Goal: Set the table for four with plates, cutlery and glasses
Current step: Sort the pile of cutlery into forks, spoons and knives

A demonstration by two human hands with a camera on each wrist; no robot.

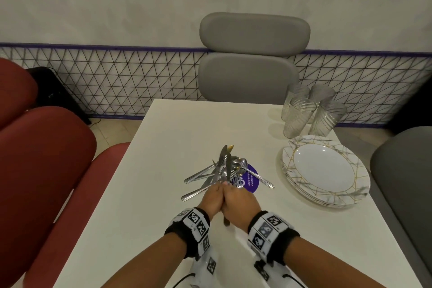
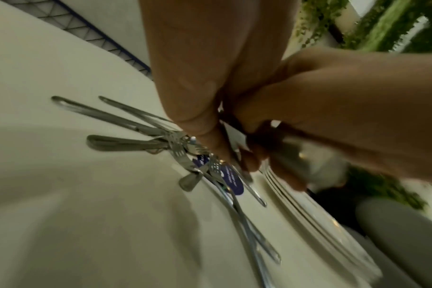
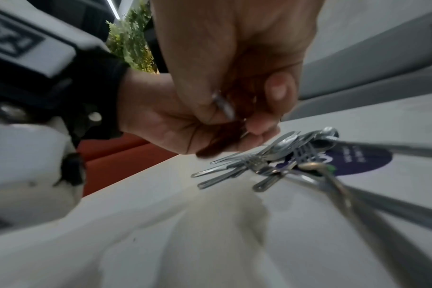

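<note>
Fingers-wise, head view: curled on both left hand (image 1: pixel 211 196) and right hand (image 1: pixel 240 200), knuckles touching, wrapped together round a bundle of knives (image 1: pixel 228 166). Held above the table (image 1: pixel 163 147), around its middle and nearer the near edge, blades pointing at the far edge, one handle end poking out behind the palms. Just beyond the hands, at table centre: loose cutlery pile (image 1: pixel 203 176) of forks and spoons, partly lying on a purple round sticker (image 1: pixel 251 177). Against the right edge: plates (image 1: pixel 327 170) in a stack, marble-and-gold rims. At the far right corner: four ribbed glasses (image 1: pixel 308 110), upright, bunched close together. Past the far edge a grey chair (image 1: pixel 252 58); off the left edge a red chair (image 1: pixel 42 147).

Left wrist view: left fingers (image 2: pixel 197 97) closed down in a pinch on the thin metal, right hand's fingers wrapped round the dark handles beside them. Blurred, so count of knives held unclear. Below: pile fanned out on the table, handles toward the left edge, sticker under the fork heads, plate-stack rims stepped behind.

Right wrist view: right fingers (image 3: pixel 279 91) curled in, thumb folded across, a metal handle tip (image 3: pixel 223 106) showing out of the fist. Left palm directly underneath, touching. Pile well clear of both hands, flat on the table.
</note>
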